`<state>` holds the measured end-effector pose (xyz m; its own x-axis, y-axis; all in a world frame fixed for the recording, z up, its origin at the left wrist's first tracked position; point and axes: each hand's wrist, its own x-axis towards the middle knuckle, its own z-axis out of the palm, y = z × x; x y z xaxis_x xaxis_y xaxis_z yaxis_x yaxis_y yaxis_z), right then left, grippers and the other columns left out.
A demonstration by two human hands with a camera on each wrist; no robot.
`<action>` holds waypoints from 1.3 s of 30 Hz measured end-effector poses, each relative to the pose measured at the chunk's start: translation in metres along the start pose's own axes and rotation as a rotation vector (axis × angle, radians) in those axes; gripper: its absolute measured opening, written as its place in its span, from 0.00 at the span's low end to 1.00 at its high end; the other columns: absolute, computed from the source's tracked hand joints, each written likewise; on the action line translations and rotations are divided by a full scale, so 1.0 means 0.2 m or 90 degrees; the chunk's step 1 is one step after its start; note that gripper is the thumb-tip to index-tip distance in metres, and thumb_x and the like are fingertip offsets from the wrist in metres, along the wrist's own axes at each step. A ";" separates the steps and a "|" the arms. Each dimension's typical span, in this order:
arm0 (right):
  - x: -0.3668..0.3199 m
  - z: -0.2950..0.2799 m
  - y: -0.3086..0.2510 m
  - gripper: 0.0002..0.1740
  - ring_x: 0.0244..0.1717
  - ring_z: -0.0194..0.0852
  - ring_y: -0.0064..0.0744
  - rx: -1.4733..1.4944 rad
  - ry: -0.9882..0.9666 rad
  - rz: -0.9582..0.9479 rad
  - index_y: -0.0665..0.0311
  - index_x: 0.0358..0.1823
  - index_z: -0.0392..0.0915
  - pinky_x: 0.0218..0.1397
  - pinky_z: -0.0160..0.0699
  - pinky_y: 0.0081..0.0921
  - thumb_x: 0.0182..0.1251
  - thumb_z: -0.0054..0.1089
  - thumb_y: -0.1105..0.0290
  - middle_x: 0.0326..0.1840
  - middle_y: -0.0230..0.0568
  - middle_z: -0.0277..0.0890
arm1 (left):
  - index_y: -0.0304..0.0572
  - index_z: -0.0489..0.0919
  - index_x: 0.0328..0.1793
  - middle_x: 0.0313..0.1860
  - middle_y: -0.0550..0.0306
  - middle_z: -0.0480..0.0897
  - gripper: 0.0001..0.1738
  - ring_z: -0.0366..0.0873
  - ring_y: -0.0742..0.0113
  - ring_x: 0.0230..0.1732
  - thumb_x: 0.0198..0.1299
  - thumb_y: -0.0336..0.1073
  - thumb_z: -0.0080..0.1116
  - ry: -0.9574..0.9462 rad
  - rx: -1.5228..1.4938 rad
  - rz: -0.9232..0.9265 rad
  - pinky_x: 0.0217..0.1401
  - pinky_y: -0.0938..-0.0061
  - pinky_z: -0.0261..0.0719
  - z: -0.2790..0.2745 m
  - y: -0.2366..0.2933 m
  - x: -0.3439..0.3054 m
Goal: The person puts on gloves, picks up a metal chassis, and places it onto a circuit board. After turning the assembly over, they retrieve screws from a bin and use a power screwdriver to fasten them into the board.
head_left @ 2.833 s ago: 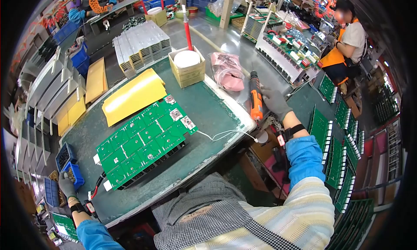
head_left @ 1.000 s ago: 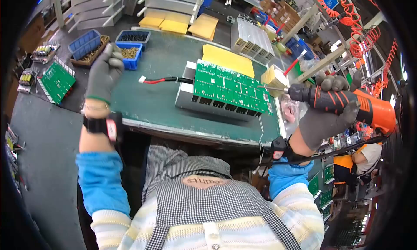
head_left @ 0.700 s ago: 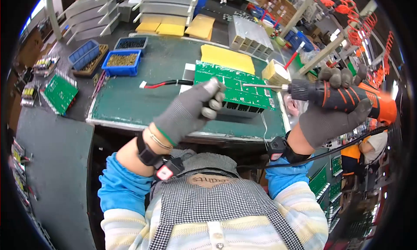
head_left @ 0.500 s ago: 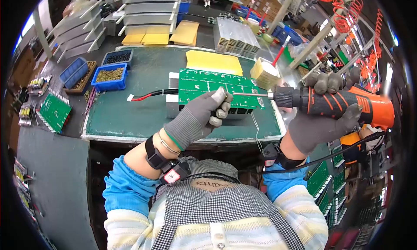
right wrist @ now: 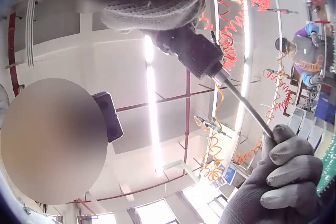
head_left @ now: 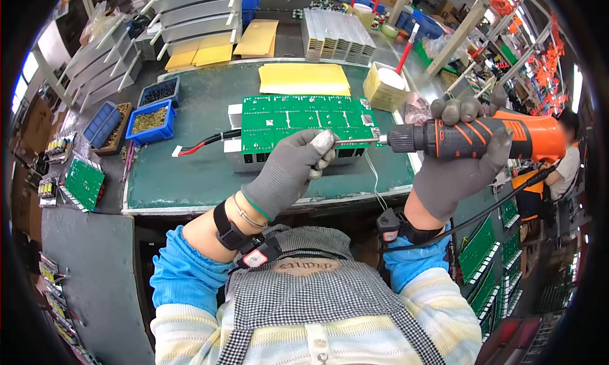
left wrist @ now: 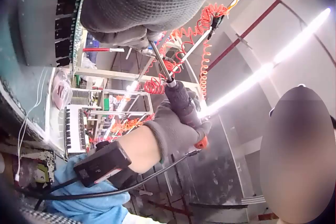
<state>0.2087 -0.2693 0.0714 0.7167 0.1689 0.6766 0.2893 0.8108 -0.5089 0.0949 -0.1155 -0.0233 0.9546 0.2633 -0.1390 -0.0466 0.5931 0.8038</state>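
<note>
My right hand, in a grey glove, grips an orange and black electric screwdriver held level above the bench's right side. Its long metal bit points left. My gloved left hand has its fingers curled, with thumb and forefinger pinching the bit's tip; in the right wrist view the bit ends right at these fingertips. Whatever lies inside that fist is hidden. Behind the hands a green circuit board sits on a metal base, partly covered by the left hand. A red and black cable leaves its left end.
Left on the green bench stand a blue bin of brass-coloured screws and a bin of black parts. Yellow sheets and a box with a white tub lie behind the board. A black cord trails from the screwdriver.
My right hand has picked up the screwdriver and lifted it over the bench. My left hand has left the screw bins and come right to the bit's tip. The head view has turned.
</note>
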 end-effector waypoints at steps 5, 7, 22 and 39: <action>0.04 -0.07 0.06 0.28 0.36 0.73 0.35 0.060 0.053 0.029 0.65 0.60 0.67 0.52 0.76 0.41 0.65 0.58 0.54 0.35 0.41 0.70 | 0.34 0.76 0.50 0.30 0.63 0.71 0.15 0.62 0.83 0.25 0.69 0.40 0.56 0.024 0.003 0.040 0.23 0.91 0.61 -0.01 -0.01 0.04; 0.05 -0.07 0.07 0.27 0.36 0.73 0.35 0.074 0.074 0.040 0.66 0.58 0.68 0.51 0.77 0.41 0.65 0.58 0.54 0.35 0.41 0.70 | 0.33 0.76 0.51 0.30 0.63 0.71 0.15 0.62 0.83 0.25 0.69 0.40 0.56 0.022 -0.040 0.026 0.23 0.91 0.61 0.00 0.00 0.04; 0.16 -0.15 0.14 0.32 0.32 0.76 0.36 -0.053 0.001 0.005 0.62 0.66 0.60 0.45 0.80 0.46 0.65 0.57 0.57 0.34 0.44 0.73 | 0.33 0.72 0.64 0.31 0.66 0.70 0.22 0.61 0.80 0.27 0.69 0.39 0.56 0.053 0.190 0.010 0.28 0.85 0.63 -0.10 0.17 0.05; 0.21 -0.29 0.24 0.41 0.34 0.74 0.37 -0.247 -0.019 0.042 0.69 0.72 0.51 0.45 0.75 0.44 0.64 0.58 0.57 0.34 0.45 0.74 | 0.38 0.79 0.56 0.35 0.46 0.81 0.30 0.80 0.47 0.38 0.46 0.42 0.71 0.012 1.025 0.226 0.40 0.59 0.76 -0.23 0.17 0.10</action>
<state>0.2888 -0.2559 0.0455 0.7242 0.2344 0.6486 0.4664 0.5262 -0.7110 0.0987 -0.0559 -0.0253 0.9598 0.2203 0.1740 0.0972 -0.8423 0.5301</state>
